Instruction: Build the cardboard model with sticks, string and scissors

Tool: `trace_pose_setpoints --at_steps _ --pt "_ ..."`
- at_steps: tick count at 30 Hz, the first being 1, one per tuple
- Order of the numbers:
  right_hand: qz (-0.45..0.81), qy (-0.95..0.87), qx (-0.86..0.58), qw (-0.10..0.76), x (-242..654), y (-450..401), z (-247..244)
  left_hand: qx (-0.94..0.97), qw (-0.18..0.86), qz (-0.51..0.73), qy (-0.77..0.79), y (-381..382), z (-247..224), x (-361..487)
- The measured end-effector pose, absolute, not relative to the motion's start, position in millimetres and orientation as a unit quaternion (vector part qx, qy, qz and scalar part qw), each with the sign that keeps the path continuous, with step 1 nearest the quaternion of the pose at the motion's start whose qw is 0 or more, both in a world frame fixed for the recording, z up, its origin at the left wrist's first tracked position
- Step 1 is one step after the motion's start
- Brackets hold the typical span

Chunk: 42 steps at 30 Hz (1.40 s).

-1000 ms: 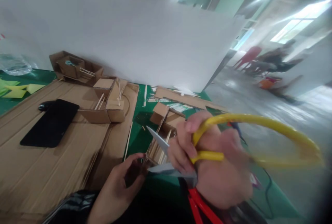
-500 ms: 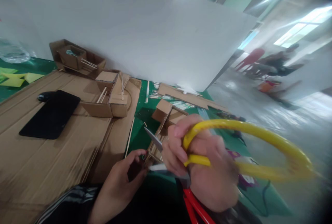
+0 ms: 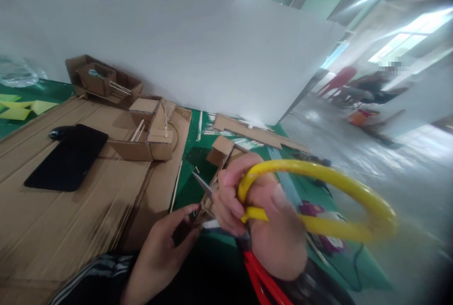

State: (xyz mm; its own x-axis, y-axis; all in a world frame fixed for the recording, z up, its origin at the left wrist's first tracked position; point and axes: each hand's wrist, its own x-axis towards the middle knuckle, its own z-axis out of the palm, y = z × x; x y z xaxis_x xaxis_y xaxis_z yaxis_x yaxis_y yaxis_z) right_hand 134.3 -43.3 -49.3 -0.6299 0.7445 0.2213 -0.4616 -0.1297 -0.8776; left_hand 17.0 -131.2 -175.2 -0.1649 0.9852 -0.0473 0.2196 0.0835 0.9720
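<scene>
My right hand (image 3: 269, 210) grips a pair of scissors by its large yellow handles (image 3: 371, 201), blurred close to the camera. The scissor blades (image 3: 202, 184) are spread and point left around the near part of a small cardboard construction (image 3: 222, 150). A tool with red handles (image 3: 260, 274) sits below the same hand; its head is hidden, so I cannot tell whether it is held. My left hand (image 3: 164, 239) pinches the near end of the cardboard construction between thumb and forefinger, beside the blade tips. The pinched spot is dark and partly hidden.
On the left a large cardboard sheet (image 3: 116, 210) bears a black pad (image 3: 67, 159) and a cardboard assembly with sticks (image 3: 150, 147). Another cardboard box (image 3: 102, 81) stands behind. White sticks (image 3: 247, 143) and a cardboard strip (image 3: 244, 130) lie on the green tabletop. A white partition (image 3: 170, 45) rises beyond.
My right hand and the scissors have shifted slightly left, toward my left hand. The blades remain apart, and the left hand has barely moved.
</scene>
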Motion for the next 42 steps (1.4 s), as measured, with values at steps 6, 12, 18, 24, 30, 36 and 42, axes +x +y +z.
trace_pose_setpoints --at_steps 6,12,18,24,30,36,42 --pt "0.736 -0.591 -0.100 0.314 132 -37 -48 0.493 0.426 0.474 0.592 -132 -168 17" --pt "0.758 -0.573 -0.095 0.299 130 -34 -36 0.489 0.413 0.478 0.602 -132 -172 17" --pt "0.753 -0.578 -0.077 0.305 129 -32 -40 0.486 0.421 0.475 0.600 -133 -169 18" --pt "0.750 -0.584 -0.057 0.304 126 -28 -46 0.495 0.406 0.468 0.610 -134 -170 18" --pt "0.768 -0.563 -0.063 0.299 125 -27 -44 0.500 0.396 0.462 0.616 -132 -170 17" --pt "0.761 -0.575 -0.059 0.295 126 -26 -46 0.497 0.398 0.468 0.613 -132 -171 17" --pt "0.765 -0.568 -0.075 0.295 125 -27 -44 0.501 0.395 0.462 0.617 -132 -172 17"
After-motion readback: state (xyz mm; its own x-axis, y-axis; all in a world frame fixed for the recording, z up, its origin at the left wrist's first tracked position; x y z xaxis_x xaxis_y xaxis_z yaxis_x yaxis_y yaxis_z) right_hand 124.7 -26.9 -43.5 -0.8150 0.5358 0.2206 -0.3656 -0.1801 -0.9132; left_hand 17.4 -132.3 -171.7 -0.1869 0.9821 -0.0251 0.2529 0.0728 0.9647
